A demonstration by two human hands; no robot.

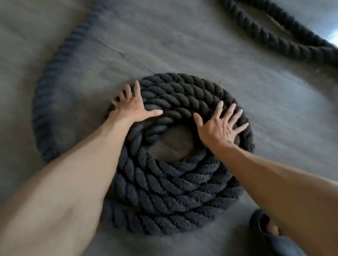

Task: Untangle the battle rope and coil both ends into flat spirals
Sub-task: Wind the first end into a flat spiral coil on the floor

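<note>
A thick black battle rope lies wound into a flat spiral coil (173, 194) on the grey floor, with a bare patch of floor at its centre. My left hand (133, 106) rests flat on the coil's upper left rim, fingers spread. My right hand (217, 126) presses flat on the coil's right side, fingers spread too. Neither hand grips the rope. From the coil's left side a loose length of rope (49, 88) curves up and away towards the top.
Another stretch of the same rope (269, 29) runs across the upper right, ending near a bright patch at the right edge. A foot in a dark slipper (264, 227) stands on the floor below the coil, partly behind my right forearm.
</note>
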